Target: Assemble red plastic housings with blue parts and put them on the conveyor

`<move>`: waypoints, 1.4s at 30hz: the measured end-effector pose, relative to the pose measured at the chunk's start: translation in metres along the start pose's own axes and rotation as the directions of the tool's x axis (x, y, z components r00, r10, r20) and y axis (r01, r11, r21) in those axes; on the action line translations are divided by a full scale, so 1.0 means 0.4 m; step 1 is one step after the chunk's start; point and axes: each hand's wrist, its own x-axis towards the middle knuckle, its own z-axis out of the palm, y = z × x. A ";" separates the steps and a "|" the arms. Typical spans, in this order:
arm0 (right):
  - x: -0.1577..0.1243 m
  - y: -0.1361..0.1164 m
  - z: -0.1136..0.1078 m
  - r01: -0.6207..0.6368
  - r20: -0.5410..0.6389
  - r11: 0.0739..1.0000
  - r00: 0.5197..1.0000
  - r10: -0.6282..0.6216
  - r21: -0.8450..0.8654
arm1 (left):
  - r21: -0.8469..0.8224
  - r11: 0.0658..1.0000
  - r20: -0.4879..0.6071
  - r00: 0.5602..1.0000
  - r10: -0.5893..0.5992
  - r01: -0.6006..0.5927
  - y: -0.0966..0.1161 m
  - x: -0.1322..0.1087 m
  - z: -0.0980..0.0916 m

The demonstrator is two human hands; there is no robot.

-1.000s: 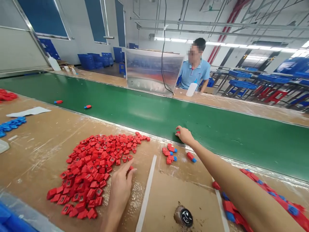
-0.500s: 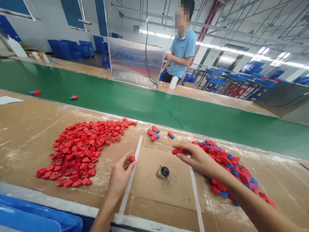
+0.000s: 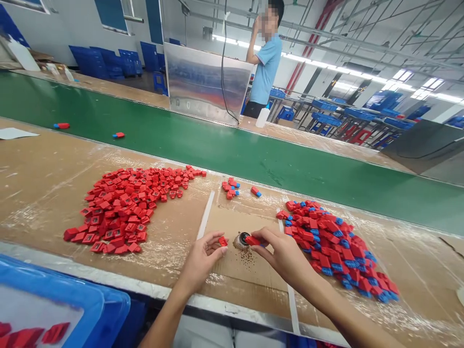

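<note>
My left hand [image 3: 205, 258] pinches a small red plastic piece [image 3: 222, 241] between thumb and fingers, just left of a small round jar [image 3: 240, 241] with a black top. From the other side, my right hand [image 3: 277, 249] grips a second red plastic piece [image 3: 252, 240], its tip right at the jar's edge; I cannot tell whether they touch. Dark specks lie on the cardboard [image 3: 224, 217] around the jar. To the left spreads a heap of red pieces [image 3: 119, 208]. On the right lies a heap of red pieces with blue ends [image 3: 333, 241].
A green conveyor belt [image 3: 203, 140] crosses behind the table, carrying two red-and-blue pieces [image 3: 118, 135]. Several more [image 3: 230, 187] lie near its edge. A blue bin [image 3: 83, 309] stands front left. Beyond a metal panel [image 3: 206, 87] stands a person [image 3: 266, 67] near a white bottle [image 3: 263, 117].
Both hands have moved inward to the jar, each with its red piece. My right hand came away from the right heap. The belt pieces shifted slightly right in view. The person raised an arm.
</note>
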 end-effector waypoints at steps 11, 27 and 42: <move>0.015 -0.008 0.001 0.046 0.065 0.997 0.997 -0.043 -0.054 | -0.069 0.997 0.036 0.999 -0.036 0.039 0.012 -0.004 -0.007; 0.016 -0.006 -0.002 0.047 0.074 0.993 0.996 -0.039 -0.108 | -0.007 1.000 0.039 0.999 0.008 -0.008 0.002 -0.002 -0.014; 0.021 -0.015 0.004 0.084 0.095 0.988 0.993 -0.072 -0.132 | -0.020 1.000 0.090 0.996 -0.004 0.006 0.009 -0.008 -0.013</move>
